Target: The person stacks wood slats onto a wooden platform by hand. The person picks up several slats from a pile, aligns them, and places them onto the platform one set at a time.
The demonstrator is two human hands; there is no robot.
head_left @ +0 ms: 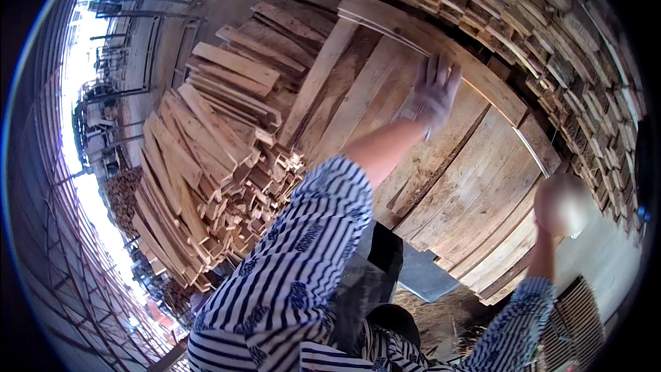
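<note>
My left hand (435,93), in a pale glove, reaches far out with its fingers stretched flat against the edge of a long plank (392,19). That plank lies crosswise over a layer of wide wooden boards (451,193) set side by side. Out at the right, my right hand (561,205) is at the crosswise plank's near right end. A blurred round patch covers it, so its fingers and anything in them are hidden. Both arms wear striped sleeves.
At the left stands a heap of loose, uneven planks (206,165). A tall stack of boards (551,34) runs along the far right side. A grey flat panel (423,272) sits close to my body, and a ribbed grate (578,317) is at the lower right.
</note>
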